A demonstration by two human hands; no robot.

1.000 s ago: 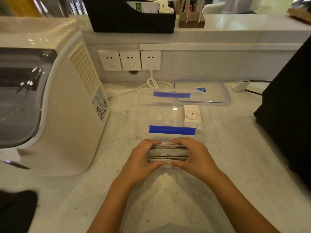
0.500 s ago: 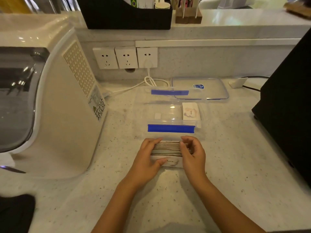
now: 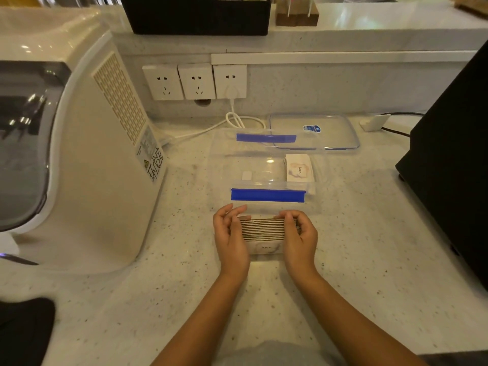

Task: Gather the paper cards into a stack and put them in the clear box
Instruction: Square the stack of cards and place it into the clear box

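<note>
— What can't we make out?
— Both hands cover the ends of the card stack (image 3: 264,228), so we can't see its corners.
— And the black organiser (image 3: 195,15)?
— Cut off at the top edge.

A pale speckled stone bench (image 3: 369,247) carries a clear box (image 3: 266,204) with blue clips at its middle, its clear lid (image 3: 330,128) lying just behind. A large white appliance (image 3: 100,167) stands at the left, a black unit (image 3: 454,154) at the right (partly out of frame). A white cable (image 3: 211,128) loops near the back wall.
</note>
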